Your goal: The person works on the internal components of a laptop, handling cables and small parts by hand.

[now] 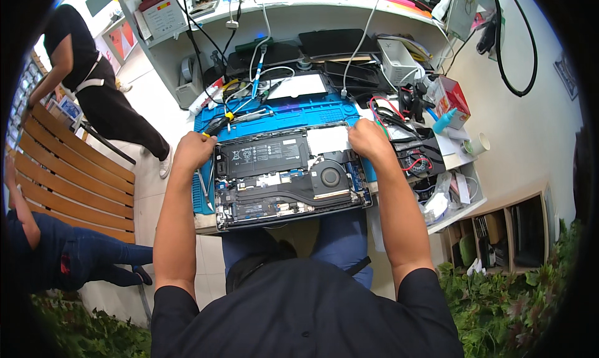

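An opened laptop base (274,199) lies in front of me with its inner parts bare, its near edge over my lap. Its black battery (265,157) takes up the far left part, and a round fan (329,177) sits to the right. My left hand (194,151) is closed at the laptop's far left corner. My right hand (369,139) grips the far right corner, its fingers partly hidden. Just beyond my left hand is a yellow and black screwdriver (218,125). A blue repair mat (299,116) spreads under and behind the laptop.
Tweezers (204,189) lie left of the laptop. Cables, tools and a white box (397,61) crowd the back. To the right are a red box (452,101), a blue bottle (443,121) and a paper cup (478,144). Two people are at the left near a wooden bench (75,177).
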Tool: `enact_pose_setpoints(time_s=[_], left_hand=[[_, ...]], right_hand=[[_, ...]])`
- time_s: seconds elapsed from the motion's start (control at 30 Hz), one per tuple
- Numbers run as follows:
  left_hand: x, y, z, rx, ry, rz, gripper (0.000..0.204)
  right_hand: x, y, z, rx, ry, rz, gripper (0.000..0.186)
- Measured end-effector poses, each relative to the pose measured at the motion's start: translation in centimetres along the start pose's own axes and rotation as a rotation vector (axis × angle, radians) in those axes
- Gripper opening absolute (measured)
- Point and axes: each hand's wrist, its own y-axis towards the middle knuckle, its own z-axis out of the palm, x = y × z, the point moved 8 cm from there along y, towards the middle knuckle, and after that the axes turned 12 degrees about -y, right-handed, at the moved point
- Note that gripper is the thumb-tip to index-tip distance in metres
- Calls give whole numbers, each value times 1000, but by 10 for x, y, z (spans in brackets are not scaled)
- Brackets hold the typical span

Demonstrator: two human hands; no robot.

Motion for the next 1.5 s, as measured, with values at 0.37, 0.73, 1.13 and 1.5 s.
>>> enact_pose_setpoints(time_s=[0.37,0.73,1.13,1.5], left_hand=[[22,1,2,37,-241,138,50],[47,-2,-3,159,-888,20,33],[33,-33,-31,52,-1232,124,21],[31,-28,-22,113,-1228,94,25]], right_hand=[[-1,-2,-3,-89,49,-14,25],[-24,7,3,-77,370,38,30],[-30,-22,-27,-142,684,7,22],[-29,-12,-20,-86,756,10,27]])
